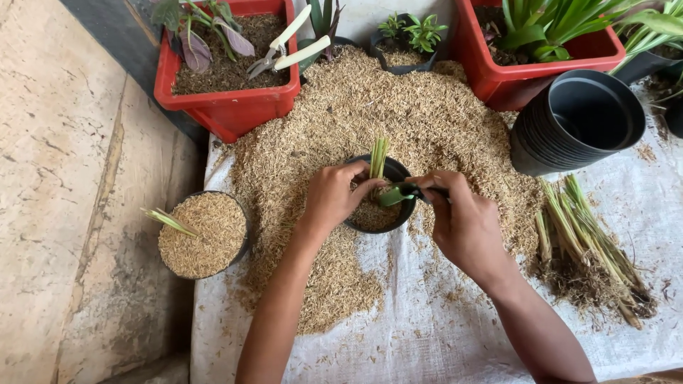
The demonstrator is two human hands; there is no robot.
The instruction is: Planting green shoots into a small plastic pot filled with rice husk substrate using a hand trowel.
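A small black pot (395, 173) partly filled with rice husk sits in the middle of a husk pile (398, 114). A cut green seedling (378, 156) stands upright in it. My left hand (333, 195) rests on the pot's left rim, fingers at the seedling's base. My right hand (462, 220) grips a small green scoop (397, 194) by its dark handle, its blade over the pot's right side.
A husk-filled pot (205, 235) with a leaning seedling stands at the left on the white sack (441, 327). A bundle of rooted seedlings (587, 245) lies right. Stacked black pots (576, 121), red planters (228, 107) with white-handled shears (288, 46), stone floor at left.
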